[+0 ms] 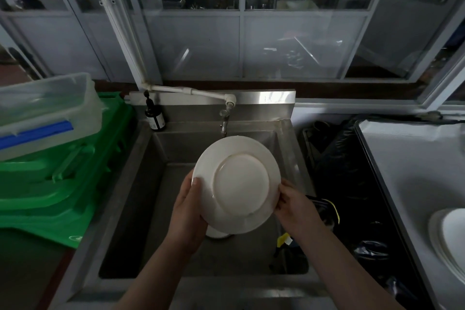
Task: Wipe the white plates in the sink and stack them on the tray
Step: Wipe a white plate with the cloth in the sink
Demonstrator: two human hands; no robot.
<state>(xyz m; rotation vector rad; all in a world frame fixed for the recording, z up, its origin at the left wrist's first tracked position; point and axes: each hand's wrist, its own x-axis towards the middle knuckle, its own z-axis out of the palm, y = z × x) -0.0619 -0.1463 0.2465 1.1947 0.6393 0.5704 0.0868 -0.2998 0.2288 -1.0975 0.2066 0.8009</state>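
A person holds one white plate (237,184) above the steel sink (161,184), with both bare hands on opposite edges of the rim. The plate is tilted so that its underside and foot ring face the camera. The left hand (187,211) grips the plate's left rim: the thumb lies across the underside near the edge, and the remaining fingers pass behind the plate out of view. The right hand (294,206) grips the right rim, its fingers curled onto the edge and the thumb tip against the underside. Directly beneath the held plate, a second white dish (217,233) rests on the sink floor; only a small part of it shows past the lower edge of the held plate. A faucet (224,121) fed by a white pipe (191,90) stands at the back of the sink, just behind the plate's upper edge. A dark pump bottle (154,116) stands on the rear left corner of the sink. To the left, a clear plastic container (47,113) with a blue clip sits on top of green plastic crates (63,191). To the right, a tray (402,171) with a light surface carries white plates (450,239) at the frame's right edge. A black bag (342,171) fills the gap between sink and tray.
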